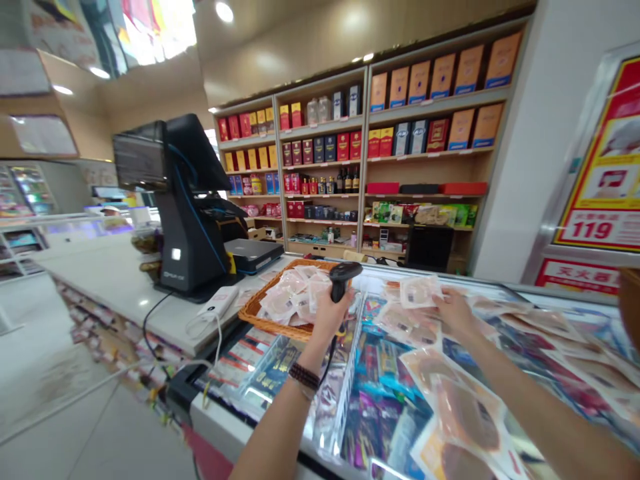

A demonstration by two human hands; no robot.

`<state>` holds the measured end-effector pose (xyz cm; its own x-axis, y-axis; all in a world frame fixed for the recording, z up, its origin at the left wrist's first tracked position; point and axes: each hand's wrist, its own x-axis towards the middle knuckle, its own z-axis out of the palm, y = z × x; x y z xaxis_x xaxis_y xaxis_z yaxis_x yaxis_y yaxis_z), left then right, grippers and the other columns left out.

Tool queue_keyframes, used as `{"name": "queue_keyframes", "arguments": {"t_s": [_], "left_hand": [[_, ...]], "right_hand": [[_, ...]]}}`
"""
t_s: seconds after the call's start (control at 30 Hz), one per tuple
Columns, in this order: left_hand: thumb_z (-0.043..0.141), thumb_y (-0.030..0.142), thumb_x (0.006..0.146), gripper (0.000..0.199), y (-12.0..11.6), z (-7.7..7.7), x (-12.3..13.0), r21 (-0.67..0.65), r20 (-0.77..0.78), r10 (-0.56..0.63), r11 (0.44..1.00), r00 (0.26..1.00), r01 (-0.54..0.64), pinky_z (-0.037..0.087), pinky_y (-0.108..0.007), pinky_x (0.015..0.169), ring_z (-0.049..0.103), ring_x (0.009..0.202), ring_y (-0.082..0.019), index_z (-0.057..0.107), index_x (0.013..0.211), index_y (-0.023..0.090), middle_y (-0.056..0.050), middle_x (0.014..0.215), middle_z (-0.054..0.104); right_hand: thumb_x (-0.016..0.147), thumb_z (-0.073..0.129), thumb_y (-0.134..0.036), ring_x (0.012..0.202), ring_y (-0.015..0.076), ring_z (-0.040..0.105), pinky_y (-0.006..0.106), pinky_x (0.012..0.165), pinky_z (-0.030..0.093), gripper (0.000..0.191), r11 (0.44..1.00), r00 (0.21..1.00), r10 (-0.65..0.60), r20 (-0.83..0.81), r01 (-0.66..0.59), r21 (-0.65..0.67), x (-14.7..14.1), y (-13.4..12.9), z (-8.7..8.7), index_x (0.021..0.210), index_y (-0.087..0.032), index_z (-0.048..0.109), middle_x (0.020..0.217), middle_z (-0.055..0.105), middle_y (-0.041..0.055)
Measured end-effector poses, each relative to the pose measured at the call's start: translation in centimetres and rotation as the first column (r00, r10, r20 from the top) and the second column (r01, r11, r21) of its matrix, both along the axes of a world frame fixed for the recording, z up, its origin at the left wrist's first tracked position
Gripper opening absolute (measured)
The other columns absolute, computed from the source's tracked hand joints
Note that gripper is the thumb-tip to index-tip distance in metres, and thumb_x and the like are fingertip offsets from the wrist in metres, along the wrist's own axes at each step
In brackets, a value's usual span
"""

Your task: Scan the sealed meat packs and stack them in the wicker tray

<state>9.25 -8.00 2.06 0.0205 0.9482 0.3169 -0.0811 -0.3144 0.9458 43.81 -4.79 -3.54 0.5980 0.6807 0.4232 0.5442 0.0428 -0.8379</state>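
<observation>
Fingers of the left hand [327, 313] wrap closed around the grip of a black handheld barcode scanner [341, 280], its head pointing toward 1 o'clock and its dark cord [329, 363] hanging down past the wrist. A dark beaded bracelet [304, 377] circles that wrist. At 1 o'clock, the right hand [455, 313] reaches out with its fingers [436, 300] partly extended, touching the edge of a clear vacuum-sealed packet of pink meat [419, 291]; whether they grip it firmly, I cannot tell. More sealed packets [457, 413] lie across the glass top of a white-rimmed display freezer [225, 433], with colourful packaged goods visible beneath the glass. At 11 o'clock, a woven orange basket [270, 330] holds a pile of similar packets [290, 297] and sits just beside the scanner. Beyond it, on a white counter surface [115, 287], stand a black point-of-sale terminal [187, 220], a grey flat device [253, 255] and a white power bank [217, 301] with a white cable [217, 340]. Farther off at 12 o'clock, wooden shelves [367, 160] carry rows of orange, red and blue boxes [470, 70]. A red-and-yellow poster [593, 200] marked 119 hangs at 2 o'clock.
</observation>
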Motion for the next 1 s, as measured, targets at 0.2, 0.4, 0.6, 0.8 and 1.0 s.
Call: {"name": "queue_keyframes", "arguments": {"t_s": [0.2,0.4,0.6,0.8,1.0], "left_hand": [[0.086,0.052,0.078,0.037,0.7,1.0,-7.0,0.066,-0.059,0.178,0.983,0.982,-0.174,0.042,-0.024,0.045,0.055,0.044,-0.015,0.068,0.085,0.021,0.005,0.051,0.055],[0.087,0.05,0.076,0.035,0.0,-0.1,-12.2,0.038,-0.106,0.324,0.946,0.94,-0.322,0.045,-0.025,0.047,0.059,0.046,-0.017,0.068,0.082,0.021,0.003,0.052,0.058],[0.087,0.053,0.076,0.039,-0.4,-1.9,-13.8,-0.012,-0.08,0.398,0.917,0.914,-0.4,0.047,-0.024,0.045,0.053,0.04,-0.015,0.066,0.081,0.02,0.006,0.046,0.052],[0.085,0.058,0.076,0.044,-1.1,-1.8,-10.7,0.015,-0.065,0.282,0.959,0.957,-0.282,0.05,-0.025,0.047,0.053,0.041,-0.014,0.066,0.088,0.02,0.007,0.049,0.054],[0.083,0.061,0.075,0.047,-1.7,-0.8,-3.2,0.039,-0.025,0.09,0.995,0.996,-0.089,0.049,-0.024,0.044,0.051,0.039,-0.013,0.065,0.087,0.019,0.008,0.047,0.05]], "right_hand": [[0.077,0.082,-0.027,0.063,0.0241,0.077,0.033,0.057,0.063,0.023,0.955,0.851,0.296,-0.434,-0.251,0.158,-9.3,6.5,5.6,0.091,-0.024,0.063,0.074,0.073,0.0031],[0.064,0.081,-0.011,0.074,0.0246,0.079,0.038,0.072,0.071,0.032,0.83,0.629,0.543,-0.556,-0.504,0.241,-19.9,11.1,6.2,0.091,-0.023,0.068,0.075,0.075,0.0011],[0.066,0.072,-0.009,0.118,0.031,0.078,0.045,0.1,0.065,0.048,0.855,0.8,0.517,-0.304,-0.502,0.131,-21.5,11.0,3.2,0.111,-0.024,0.073,0.116,0.083,0.0097],[0.072,0.066,-0.021,0.116,0.0306,0.076,0.049,0.104,0.061,0.044,0.949,0.934,0.312,-0.176,-0.298,0.102,-13.5,8.5,-0.2,0.115,-0.023,0.076,0.128,0.079,0.0126],[0.072,0.071,-0.028,0.096,0.0271,0.075,0.048,0.102,0.058,0.022,0.978,0.975,0.166,-0.147,-0.143,0.151,-2.3,2.0,-0.8,0.093,-0.024,0.075,0.106,0.082,0.0087]]}}
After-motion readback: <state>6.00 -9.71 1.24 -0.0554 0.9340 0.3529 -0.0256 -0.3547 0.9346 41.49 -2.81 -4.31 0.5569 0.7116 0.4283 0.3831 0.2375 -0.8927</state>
